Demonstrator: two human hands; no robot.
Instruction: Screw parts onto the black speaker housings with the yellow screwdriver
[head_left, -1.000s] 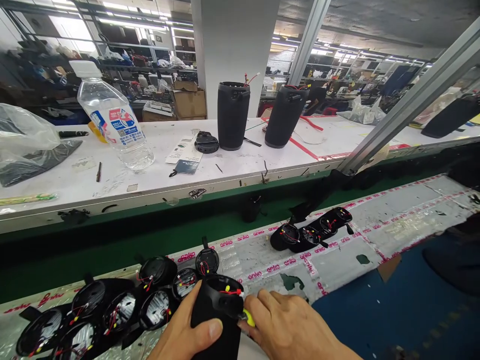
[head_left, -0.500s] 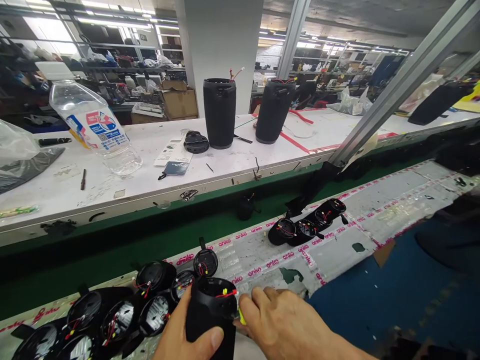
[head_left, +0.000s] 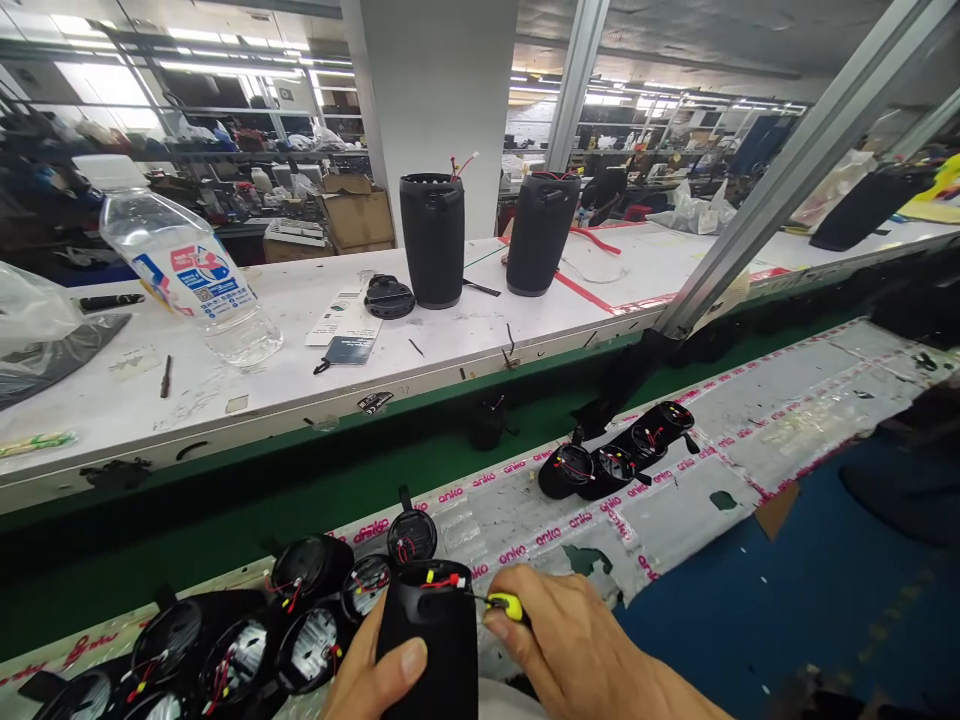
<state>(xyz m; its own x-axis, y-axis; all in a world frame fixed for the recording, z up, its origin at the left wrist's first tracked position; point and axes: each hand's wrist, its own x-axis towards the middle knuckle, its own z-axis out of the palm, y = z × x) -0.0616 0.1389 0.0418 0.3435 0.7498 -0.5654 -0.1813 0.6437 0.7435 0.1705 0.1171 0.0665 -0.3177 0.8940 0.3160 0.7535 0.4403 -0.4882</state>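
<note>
A black cylindrical speaker housing stands upright at the bottom middle, its top open with red and yellow connector wires at the rim. My left hand wraps round its left side, thumb across the front. My right hand grips a small yellow-handled tool, whose thin dark shaft points left to the housing's upper right edge. Whether the tip touches the housing, I cannot tell. Close by on the left, several similar black housings show wires in their open ends.
Several more housings stand farther along the taped grey bench. On the white shelf are two upright housings, a black cap and a clear plastic bottle. A slanted metal post crosses the right side.
My right hand has drawn slightly right from the housing, and more of the yellow-handled tool and its shaft shows. The housing has turned a little in my left hand.
</note>
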